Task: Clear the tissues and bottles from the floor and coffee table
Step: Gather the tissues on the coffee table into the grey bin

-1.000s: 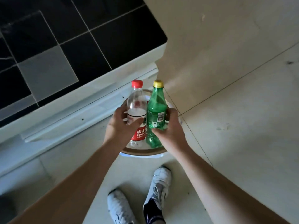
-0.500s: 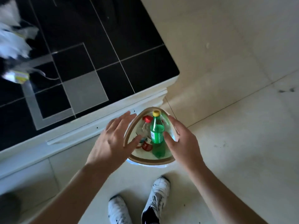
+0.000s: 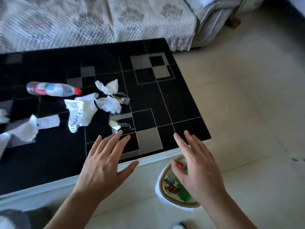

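Note:
My left hand [image 3: 104, 164] hovers open over the near edge of the black tiled coffee table [image 3: 165, 100]. My right hand [image 3: 198, 169] is open too, above the round waste bin [image 3: 159, 184] on the floor. Inside the bin lie a green bottle [image 3: 183, 195] and a red-labelled clear bottle [image 3: 171, 185]. On the table a clear bottle with a red cap [image 3: 52, 89] lies on its side. Crumpled white tissues [image 3: 82, 111] and more tissues [image 3: 24, 129] are scattered there, with clear plastic wrappers [image 3: 118, 123] between them.
A sofa with a pale patterned cover [image 3: 99, 19] runs behind the table. Beige floor tiles [image 3: 247, 96] stretch to the right. The tip of a white shoe [image 3: 179, 226] shows at the bottom edge.
Both hands have let go of the two bottles, which now lie in the bin. The hands rose and spread open, and my view lifted from the bin up to the tabletop.

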